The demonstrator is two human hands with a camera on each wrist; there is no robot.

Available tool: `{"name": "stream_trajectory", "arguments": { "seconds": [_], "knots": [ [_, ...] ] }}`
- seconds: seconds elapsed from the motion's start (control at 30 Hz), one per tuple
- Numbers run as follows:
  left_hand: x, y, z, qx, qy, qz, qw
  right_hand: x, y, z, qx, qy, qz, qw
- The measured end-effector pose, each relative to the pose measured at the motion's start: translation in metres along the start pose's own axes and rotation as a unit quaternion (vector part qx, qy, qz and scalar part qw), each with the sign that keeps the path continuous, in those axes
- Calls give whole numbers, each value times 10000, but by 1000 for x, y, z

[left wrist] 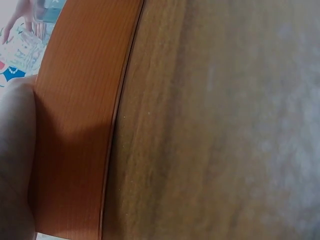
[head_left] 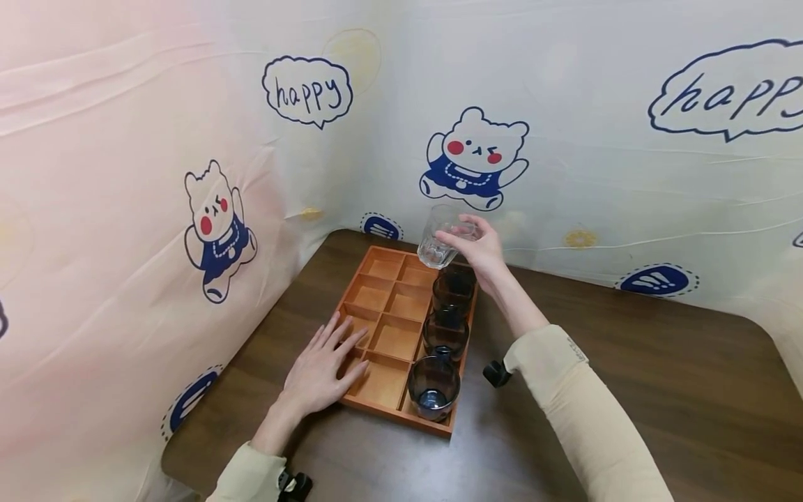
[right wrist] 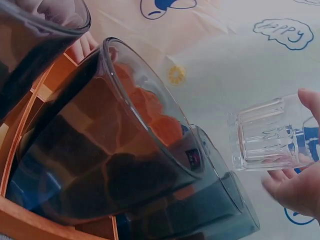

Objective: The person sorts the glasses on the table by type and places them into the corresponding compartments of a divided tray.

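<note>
My right hand (head_left: 479,244) holds a clear glass (head_left: 437,244) above the far end of a wooden compartment tray (head_left: 404,417). In the right wrist view the clear glass (right wrist: 270,135) is pinched between thumb and fingers, apart from the tinted glasses. Dark tinted glasses stand in a row along the tray's right column, the nearest glass (head_left: 434,387) at the front corner. A large tinted glass (right wrist: 110,145) fills much of the right wrist view. My left hand (head_left: 320,369) rests with spread fingers on the tray's left side; the left wrist view shows the tray's outer wall (left wrist: 85,110).
The tray stands on a dark brown wooden table (head_left: 627,376). Its left and middle compartments show bare wood, partly covered by the left hand. A pale printed cloth (head_left: 583,174) hangs behind and to the left of the table.
</note>
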State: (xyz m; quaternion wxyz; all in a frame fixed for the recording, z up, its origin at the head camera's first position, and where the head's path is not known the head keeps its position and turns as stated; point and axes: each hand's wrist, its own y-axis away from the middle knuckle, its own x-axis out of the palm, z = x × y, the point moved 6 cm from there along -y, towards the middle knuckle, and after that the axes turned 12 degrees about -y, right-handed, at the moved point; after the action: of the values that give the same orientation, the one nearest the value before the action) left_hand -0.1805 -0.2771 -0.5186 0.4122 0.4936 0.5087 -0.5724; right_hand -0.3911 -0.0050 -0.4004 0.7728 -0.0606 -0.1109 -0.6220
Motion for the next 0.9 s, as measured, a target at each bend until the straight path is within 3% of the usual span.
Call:
{"name": "stream_trajectory", "arguments": {
  "seconds": [0.33,0.6,0.9],
  "knots": [
    [-4,-2,1,22,-51,7,10000,13,-12,-9,69,-15,71,9999],
    [-3,2,4,-35,-31,37,10000,30,-16,-16,5,922,407,9949],
    [-4,0,1,-18,3,69,10000,34,-28,-20,-366,1706,453,9836]
  ]
}}
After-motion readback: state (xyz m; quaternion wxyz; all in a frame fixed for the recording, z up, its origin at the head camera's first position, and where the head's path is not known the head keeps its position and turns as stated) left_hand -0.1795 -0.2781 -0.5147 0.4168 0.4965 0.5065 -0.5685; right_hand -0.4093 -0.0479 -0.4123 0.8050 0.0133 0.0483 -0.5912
